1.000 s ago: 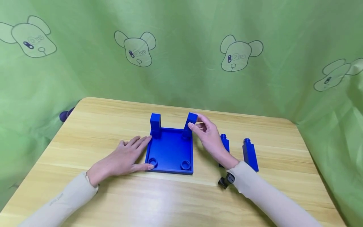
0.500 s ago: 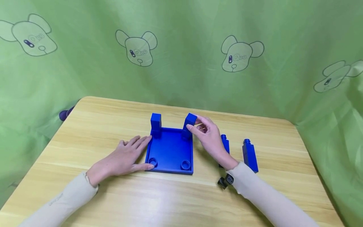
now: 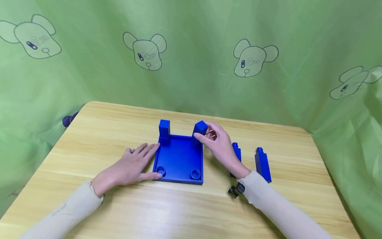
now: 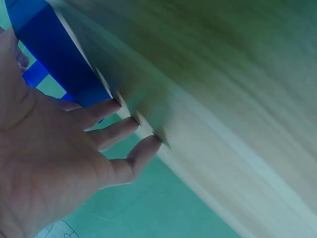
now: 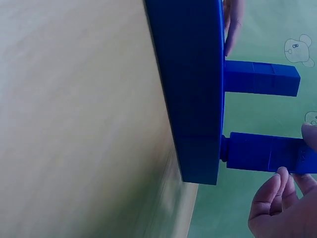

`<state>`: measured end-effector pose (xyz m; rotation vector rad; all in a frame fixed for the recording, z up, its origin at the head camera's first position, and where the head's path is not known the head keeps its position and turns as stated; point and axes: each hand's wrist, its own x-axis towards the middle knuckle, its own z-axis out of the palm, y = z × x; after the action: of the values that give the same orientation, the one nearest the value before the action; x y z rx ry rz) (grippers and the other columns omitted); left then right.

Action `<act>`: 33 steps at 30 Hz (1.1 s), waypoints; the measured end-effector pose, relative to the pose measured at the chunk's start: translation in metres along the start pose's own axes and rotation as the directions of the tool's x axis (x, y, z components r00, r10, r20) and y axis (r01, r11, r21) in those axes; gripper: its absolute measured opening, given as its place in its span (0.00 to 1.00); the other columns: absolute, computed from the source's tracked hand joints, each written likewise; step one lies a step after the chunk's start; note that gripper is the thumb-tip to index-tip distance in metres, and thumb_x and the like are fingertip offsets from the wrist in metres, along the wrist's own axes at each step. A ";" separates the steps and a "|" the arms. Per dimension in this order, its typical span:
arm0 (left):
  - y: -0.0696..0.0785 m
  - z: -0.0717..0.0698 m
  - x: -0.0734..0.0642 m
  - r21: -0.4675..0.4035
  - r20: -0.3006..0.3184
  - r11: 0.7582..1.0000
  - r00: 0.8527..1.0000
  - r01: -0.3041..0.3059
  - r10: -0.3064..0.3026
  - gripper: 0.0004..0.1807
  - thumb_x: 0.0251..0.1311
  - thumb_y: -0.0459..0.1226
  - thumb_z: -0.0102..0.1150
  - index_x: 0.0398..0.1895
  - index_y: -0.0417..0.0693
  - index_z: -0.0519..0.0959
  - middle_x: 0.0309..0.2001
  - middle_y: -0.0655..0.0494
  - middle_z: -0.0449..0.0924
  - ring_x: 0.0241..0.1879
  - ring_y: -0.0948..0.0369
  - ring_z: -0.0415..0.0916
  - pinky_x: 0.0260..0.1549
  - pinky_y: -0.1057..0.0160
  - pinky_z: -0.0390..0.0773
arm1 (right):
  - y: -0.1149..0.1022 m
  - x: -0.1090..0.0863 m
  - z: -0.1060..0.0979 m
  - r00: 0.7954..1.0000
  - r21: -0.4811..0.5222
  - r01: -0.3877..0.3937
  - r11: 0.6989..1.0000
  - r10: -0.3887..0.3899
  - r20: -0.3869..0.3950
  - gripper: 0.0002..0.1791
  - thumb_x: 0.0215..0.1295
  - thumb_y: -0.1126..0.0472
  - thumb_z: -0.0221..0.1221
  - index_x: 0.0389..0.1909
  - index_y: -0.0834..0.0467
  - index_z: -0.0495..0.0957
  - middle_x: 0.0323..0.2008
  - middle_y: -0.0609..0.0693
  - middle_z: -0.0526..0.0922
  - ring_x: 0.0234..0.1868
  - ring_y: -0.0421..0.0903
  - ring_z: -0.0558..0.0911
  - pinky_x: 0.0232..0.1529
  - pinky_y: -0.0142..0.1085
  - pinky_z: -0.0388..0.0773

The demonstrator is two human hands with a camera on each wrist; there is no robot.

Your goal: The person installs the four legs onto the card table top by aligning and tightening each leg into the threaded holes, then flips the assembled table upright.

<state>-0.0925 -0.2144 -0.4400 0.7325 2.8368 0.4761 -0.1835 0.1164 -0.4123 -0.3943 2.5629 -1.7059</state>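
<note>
A square blue panel (image 3: 179, 157) with a raised rim lies on the table, round sockets (image 3: 195, 174) showing in its two near corners. One square blue leg (image 3: 164, 128) stands upright at its far left corner. At the far right corner my right hand (image 3: 218, 142) pinches another blue leg (image 3: 199, 128) between thumb and fingers. In the right wrist view, a narrow neck shows between this leg (image 5: 257, 151) and the panel. My left hand (image 3: 131, 167) lies flat beside the panel, fingers fairly straight, thumb on its near left corner. The left wrist view shows the left hand's fingertips (image 4: 133, 148) on the tabletop.
Two loose blue legs lie to the right, threaded ends pointing away: one leg (image 3: 262, 164) in full view, the other leg (image 3: 237, 153) partly behind my right wrist. A black wrist camera (image 3: 237, 190) hangs by the right cuff. A green curtain (image 3: 197, 86) surrounds the wooden table (image 3: 134, 212).
The leg in my right hand has turned about its length, its top now corner-on, and leans less. My right thumb has shifted slightly left. The left hand stays put.
</note>
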 end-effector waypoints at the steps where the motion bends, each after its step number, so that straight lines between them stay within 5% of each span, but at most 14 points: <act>1: 0.000 0.000 0.000 -0.001 0.000 1.000 1.000 0.001 -0.001 0.60 0.71 0.75 0.50 0.91 0.45 0.48 0.85 0.39 0.56 0.83 0.35 0.52 0.66 0.17 0.58 | 0.000 0.000 0.000 1.000 0.004 -0.008 1.000 0.008 -0.001 0.26 0.68 0.45 0.77 0.62 0.51 0.85 0.41 0.54 0.75 0.39 0.49 0.74 0.37 0.33 0.71; 10: -0.001 0.000 -0.003 -0.008 0.001 1.000 1.000 0.010 -0.010 0.60 0.71 0.75 0.50 0.91 0.46 0.48 0.85 0.40 0.56 0.83 0.35 0.52 0.66 0.17 0.57 | 0.004 0.001 0.005 1.000 0.037 -0.016 0.999 0.017 -0.025 0.26 0.64 0.46 0.80 0.40 0.59 0.76 0.32 0.52 0.73 0.34 0.49 0.71 0.31 0.32 0.67; 19: -0.001 0.000 -0.004 -0.001 -0.006 1.000 1.000 0.008 -0.008 0.60 0.72 0.74 0.51 0.91 0.46 0.48 0.85 0.39 0.56 0.83 0.36 0.52 0.66 0.17 0.58 | 0.001 0.001 0.004 1.000 0.020 -0.014 1.000 0.014 0.014 0.20 0.67 0.47 0.78 0.50 0.54 0.85 0.44 0.54 0.78 0.41 0.50 0.77 0.34 0.33 0.74; 33: -0.002 0.001 -0.001 -0.012 0.002 1.000 1.000 0.004 -0.004 0.60 0.71 0.76 0.49 0.91 0.47 0.47 0.85 0.41 0.55 0.83 0.36 0.51 0.66 0.15 0.57 | 0.002 0.001 -0.003 0.999 0.016 -0.013 1.000 0.013 0.040 0.20 0.69 0.51 0.76 0.56 0.55 0.86 0.46 0.52 0.83 0.44 0.51 0.79 0.38 0.35 0.75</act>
<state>-0.0927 -0.2162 -0.4420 0.7250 2.8309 0.4907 -0.1852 0.1194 -0.4134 -0.4057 2.5165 -1.6960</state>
